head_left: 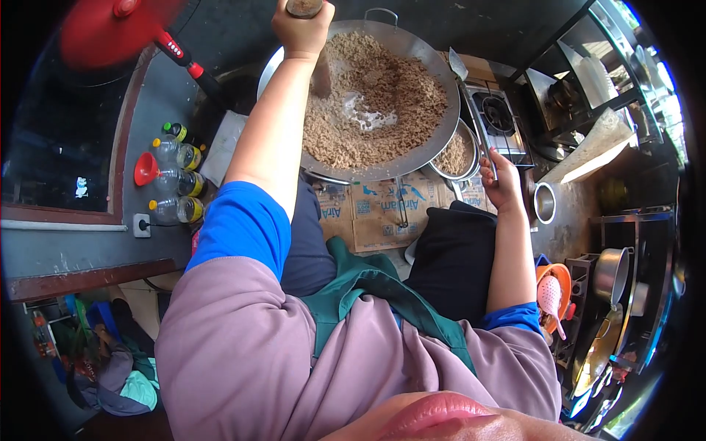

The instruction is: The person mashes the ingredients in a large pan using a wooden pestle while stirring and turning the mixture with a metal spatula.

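A wide metal wok [382, 175] fills the upper middle, holding brown crumbly food [423, 92] with a pale patch of bare metal near its centre. My left hand [301, 33] is closed round the top of a thick wooden stick [322, 77], whose lower part stands in the food on the left side. At the wok's right, my right hand [502, 180] grips the long handle of a metal spatula [457, 65]; its blade points away from me, by the rim. Below that handle sits a metal pot [473, 167] with similar brown food.
A gas stove [496, 114] stands to the right. Printed cardboard [375, 213] lies before the wok. Plastic bottles [176, 180] and a red funnel [146, 169] line the left wall, under a red fan [110, 33]. Pans and an orange basin [562, 283] are at right.
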Demonstrator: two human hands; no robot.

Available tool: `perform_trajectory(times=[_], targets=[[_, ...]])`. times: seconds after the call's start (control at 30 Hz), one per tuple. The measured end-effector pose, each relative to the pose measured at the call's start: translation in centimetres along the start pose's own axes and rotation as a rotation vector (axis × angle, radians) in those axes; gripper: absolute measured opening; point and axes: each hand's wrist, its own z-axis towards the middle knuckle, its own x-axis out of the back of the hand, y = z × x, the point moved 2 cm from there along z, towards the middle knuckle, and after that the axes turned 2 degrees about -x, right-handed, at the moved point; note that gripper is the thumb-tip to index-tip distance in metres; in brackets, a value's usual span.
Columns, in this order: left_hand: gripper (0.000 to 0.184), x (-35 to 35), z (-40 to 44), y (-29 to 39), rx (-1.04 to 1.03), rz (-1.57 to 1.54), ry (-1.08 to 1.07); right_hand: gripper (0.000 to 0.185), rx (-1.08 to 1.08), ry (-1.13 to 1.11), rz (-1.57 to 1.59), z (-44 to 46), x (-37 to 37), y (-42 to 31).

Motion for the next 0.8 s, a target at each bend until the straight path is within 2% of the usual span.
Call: perform_trajectory(times=[0.03,0.13,0.17,0.3,0.33,0.4,0.5,0.6,0.7,0.8], targets=[[0.027,-0.3,0.0,0.6,0.009,-0.016,0.084,0.014,-0.008,-0.01,-0.001,0.0,0.0,-0.1],[0.025,-0.1,1.0,3.3,-0.027,-0.099,0.01,0.014,-0.007,-0.01,-0.007,-0.2,0.0,-0.1],[0.025,0.1,1.3,4.3,0.007,-0.033,-0.048,0.014,-0.009,-0.031,0.0,-0.3,0.0,-0.2],[0.022,-0.7,0.2,2.8,-0.018,-0.116,-0.057,0.014,-0.002,0.018,-0.034,-0.5,-0.5,-0.2],[0.02,-0.9,-0.2,2.3,-0.005,-0.114,-0.001,0.015,0.002,-0.022,-0.023,-0.1,-0.3,-0.1],[0.021,-0.7,0.3,2.3,0.03,-0.11,-0.088,0.017,-0.009,-0.012,-0.026,-0.1,-0.3,-0.1],[0.021,-0.5,1.1,4.6,-0.028,-0.114,-0.052,0.018,-0.007,-0.01,-0.028,-0.3,-0.2,-0.1],[0.019,-1.0,0.3,2.1,-0.056,-0.092,0.042,0.018,-0.008,0.011,-0.032,-0.2,-0.1,-0.1],[0.019,-0.8,-0.1,1.1,0.017,-0.107,-0.009,0.015,-0.005,-0.021,-0.032,0.0,0.1,-0.1],[0.02,-0.5,1.0,2.7,-0.039,-0.154,-0.023,0.015,-0.015,-0.004,-0.021,-0.2,0.2,-0.1]])
